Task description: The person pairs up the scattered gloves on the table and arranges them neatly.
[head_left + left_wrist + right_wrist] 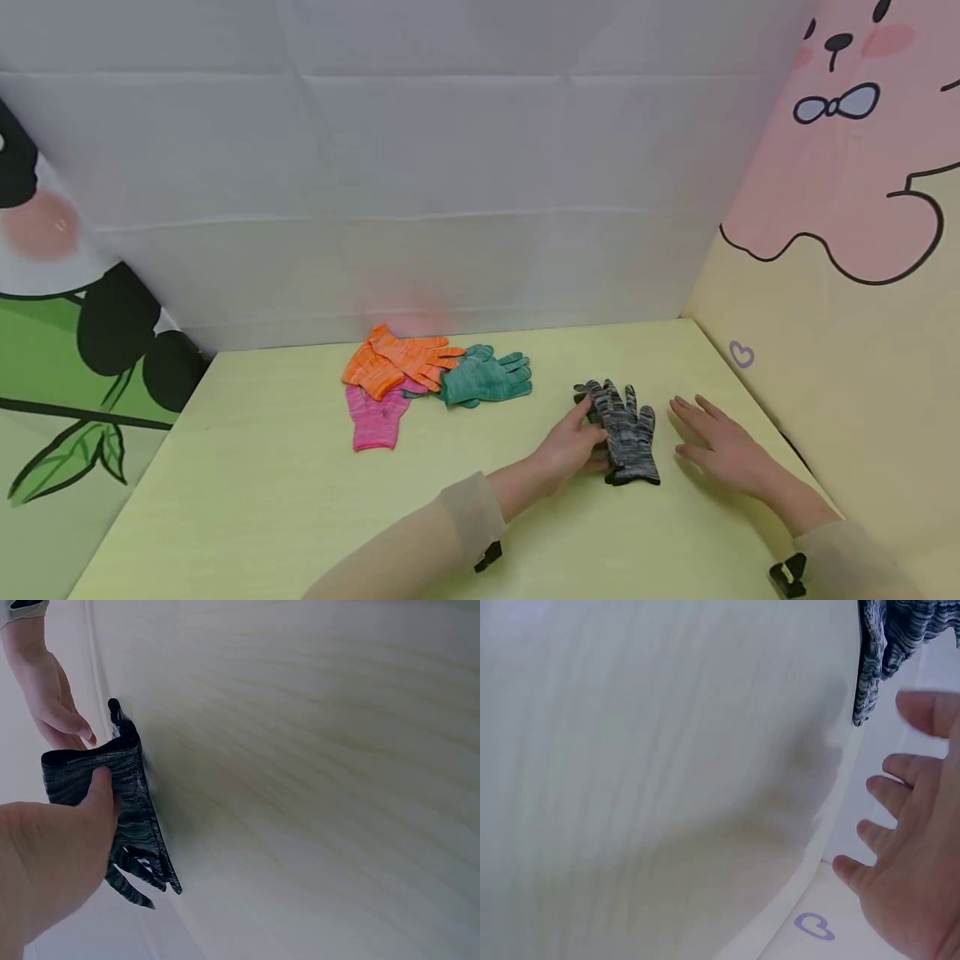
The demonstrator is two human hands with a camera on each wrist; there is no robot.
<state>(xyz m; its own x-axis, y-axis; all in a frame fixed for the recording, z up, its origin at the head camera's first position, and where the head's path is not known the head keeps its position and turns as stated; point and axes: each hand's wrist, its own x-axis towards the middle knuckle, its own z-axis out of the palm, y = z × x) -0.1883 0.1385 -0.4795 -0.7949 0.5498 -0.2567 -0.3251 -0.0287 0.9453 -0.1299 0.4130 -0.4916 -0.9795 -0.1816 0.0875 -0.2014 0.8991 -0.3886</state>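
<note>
A pair of black-and-grey marled knit gloves (632, 437) lies at the right of the table, fingers pointing to the back and cuff toward the front. My left hand (568, 446) pinches their left edge, thumb on top; in the left wrist view the thumb presses on the glove (133, 795) near the raised cuff. The other fingers of that hand are mostly hidden beneath. To the right of the gloves, my right hand (723, 450) hovers apart from them, fingers extended and holding nothing. In the right wrist view, its spread fingers (889, 796) stand near the glove (870, 660).
Left of centre at the back are orange gloves (405, 360), overlapping a pink glove (375, 421) and touching green gloves (487, 379). A white sheet (450, 167) hangs behind the pale yellow table (262, 500). A printed wall (847, 350) borders the table's right side.
</note>
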